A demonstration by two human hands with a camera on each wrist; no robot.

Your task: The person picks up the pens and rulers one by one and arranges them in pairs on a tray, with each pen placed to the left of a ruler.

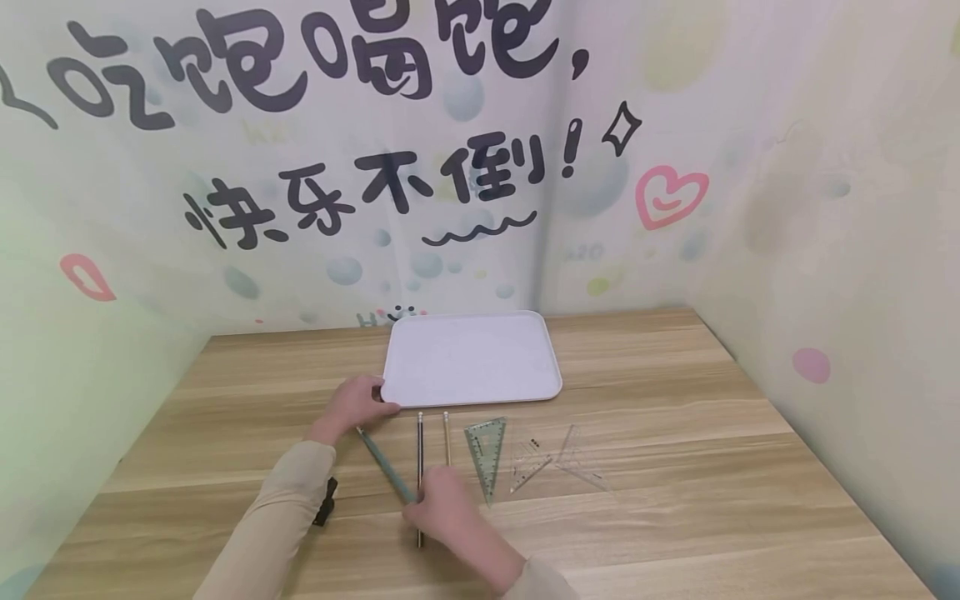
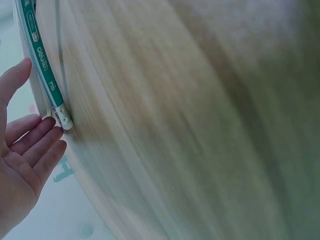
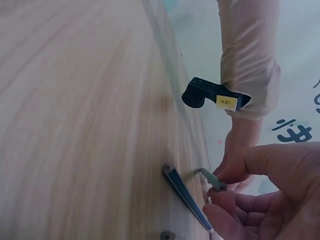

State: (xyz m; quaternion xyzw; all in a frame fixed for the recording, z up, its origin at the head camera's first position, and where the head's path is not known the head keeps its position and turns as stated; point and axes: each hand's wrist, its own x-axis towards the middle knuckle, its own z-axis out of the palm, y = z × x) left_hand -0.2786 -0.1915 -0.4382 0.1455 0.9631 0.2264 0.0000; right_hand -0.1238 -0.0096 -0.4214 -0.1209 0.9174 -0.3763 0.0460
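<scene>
We have the green pencil (image 1: 386,465) slanting above or on the worktop (image 1: 675,467), its eraser end towards eleven o'clock; whether that end touches the wood we cannot tell. At its five o'clock end our right hand (image 1: 446,504) pinches it between thumb and fingers, probably so that the shaft stays free to swing. Our left hand (image 1: 352,408), at eleven o'clock, has its fingers extended and thumb spread around the tray's eight o'clock corner, perhaps to steady it. The white tray (image 1: 472,358) lies at one o'clock. Towards three o'clock we see a dark pencil (image 1: 420,437), a tan pencil (image 1: 447,442), a green set square (image 1: 486,450) and two clear set squares (image 1: 528,467), likely rowed for easy reach.
</scene>
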